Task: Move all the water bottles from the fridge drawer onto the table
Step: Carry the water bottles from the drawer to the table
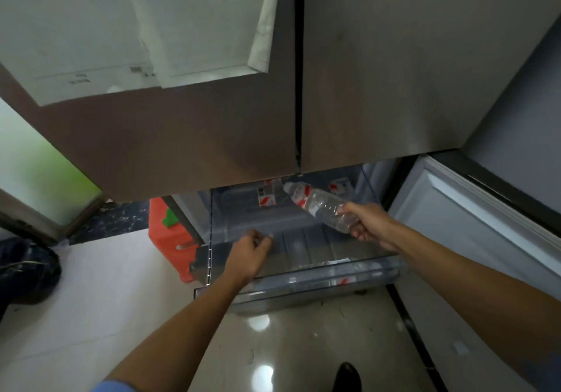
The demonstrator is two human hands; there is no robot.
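The clear plastic fridge drawer (303, 282) is pulled out below the closed upper doors. My right hand (368, 223) is shut on the base of a clear water bottle (318, 205) with a red and white label, held tilted above the drawer with its cap pointing back left. My left hand (250, 253) reaches into the drawer's left side, fingers curled, with nothing visibly in it. At the back of the drawer stand items with red and white labels (267, 195), partly hidden by the fridge doors. Another bottle (340, 265) lies against the drawer's front wall.
The lower fridge door (473, 227) hangs open at the right. An orange plastic object (168, 233) stands on the floor left of the drawer. A dark bag (27, 270) lies at the far left. Glossy floor tiles (288, 346) spread below, with my shoe (347, 376) on them.
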